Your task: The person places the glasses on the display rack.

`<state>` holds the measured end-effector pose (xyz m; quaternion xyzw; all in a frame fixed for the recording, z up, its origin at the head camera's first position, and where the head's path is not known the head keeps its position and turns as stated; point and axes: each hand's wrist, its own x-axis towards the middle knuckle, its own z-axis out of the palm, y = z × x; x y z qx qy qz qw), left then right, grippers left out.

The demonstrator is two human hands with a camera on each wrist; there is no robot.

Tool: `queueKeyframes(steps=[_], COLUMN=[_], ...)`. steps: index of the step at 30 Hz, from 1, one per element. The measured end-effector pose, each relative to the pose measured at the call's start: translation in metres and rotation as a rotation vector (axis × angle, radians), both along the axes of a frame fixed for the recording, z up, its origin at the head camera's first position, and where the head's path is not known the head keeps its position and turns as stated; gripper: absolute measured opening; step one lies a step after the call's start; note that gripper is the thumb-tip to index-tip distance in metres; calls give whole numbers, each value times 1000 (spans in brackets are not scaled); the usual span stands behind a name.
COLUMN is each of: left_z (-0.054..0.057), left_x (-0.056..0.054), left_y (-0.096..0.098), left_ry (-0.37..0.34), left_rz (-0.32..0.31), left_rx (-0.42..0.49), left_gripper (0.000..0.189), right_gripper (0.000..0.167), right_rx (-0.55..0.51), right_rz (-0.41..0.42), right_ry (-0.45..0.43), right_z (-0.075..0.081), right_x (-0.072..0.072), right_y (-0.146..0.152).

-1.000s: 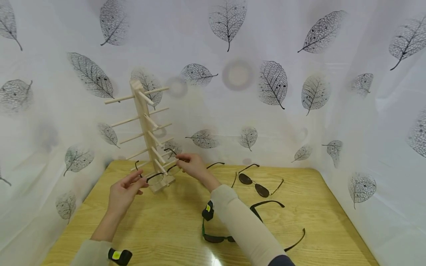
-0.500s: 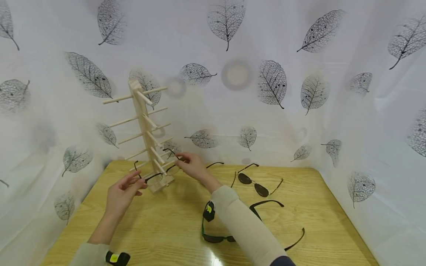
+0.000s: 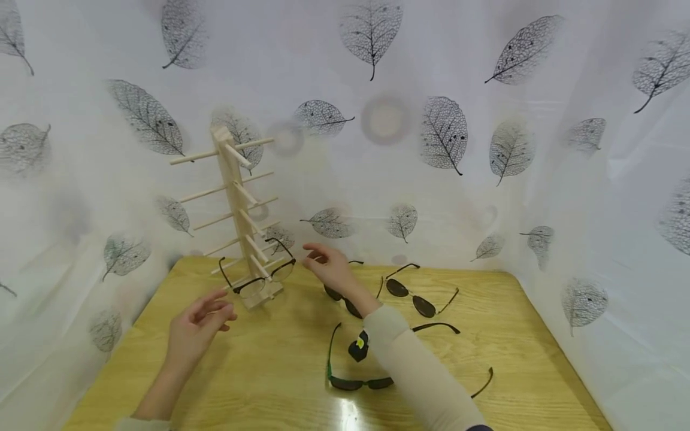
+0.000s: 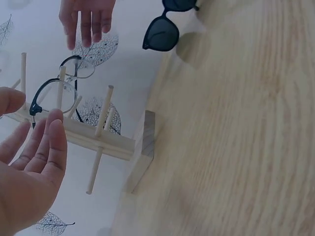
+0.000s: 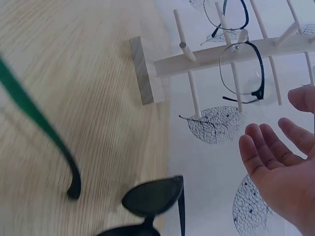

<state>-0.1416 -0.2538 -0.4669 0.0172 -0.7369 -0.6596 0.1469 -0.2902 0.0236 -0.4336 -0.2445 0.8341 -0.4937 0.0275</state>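
A pair of eyeglasses (image 3: 251, 288) with dark upper rims and clear lenses hangs low on the wooden display stand (image 3: 235, 197), its bridge over a front peg. My left hand (image 3: 196, 326) is just below and left of the eyeglasses, fingers loosely bent and holding nothing. In the left wrist view its fingertips (image 4: 55, 118) overlap the near rim. My right hand (image 3: 334, 269) is off to the right of the eyeglasses, its fingers relaxed. The right wrist view shows a gap between that hand (image 5: 280, 162) and the frame.
Dark sunglasses (image 3: 353, 307) lie partly behind my right hand, beside thin-framed aviator sunglasses (image 3: 424, 306). Green-armed sunglasses (image 3: 347, 384) rest nearer the front. My right sleeve (image 3: 426, 383) covers part of another dark pair, whose temple (image 3: 439, 325) shows. A leaf-patterned curtain surrounds the wooden table (image 3: 269, 371).
Both hands have let go of the eyeglasses, which stay on the stand. My right hand has moved right, and my left hand slightly down and left.
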Motion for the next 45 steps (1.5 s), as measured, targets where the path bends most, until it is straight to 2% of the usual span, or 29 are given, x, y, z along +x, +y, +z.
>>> queueKeyframes(steps=[6, 12, 16, 21, 28, 34, 45], left_z=[-4, -10, -13, -13, -13, -14, -16], left_x=[3, 5, 5, 3, 4, 2, -1], left_y=[15, 32, 41, 50, 66, 77, 91], left_ry=[-9, 1, 16, 10, -40, -76, -133], left_rz=[-64, -177, -210, -238, -302, -392, -482], left_rx=[-42, -43, -57, -77, -79, -77, -102], left_gripper=[28, 27, 30, 33, 33, 38, 43], right_gripper=[42, 38, 36, 32, 32, 32, 30], right_rx=[-34, -41, -81, -110, -108, -85, -20], right_rz=[-1, -87, -132, -197, -264, -290, -330], right_ry=[14, 25, -20, -61, -77, -93, -84], right_z=[5, 5, 5, -3, -12, -16, -32], right_x=[11, 25, 39, 50, 70, 88, 119], right_y=[29, 56, 72, 89, 113, 131, 149])
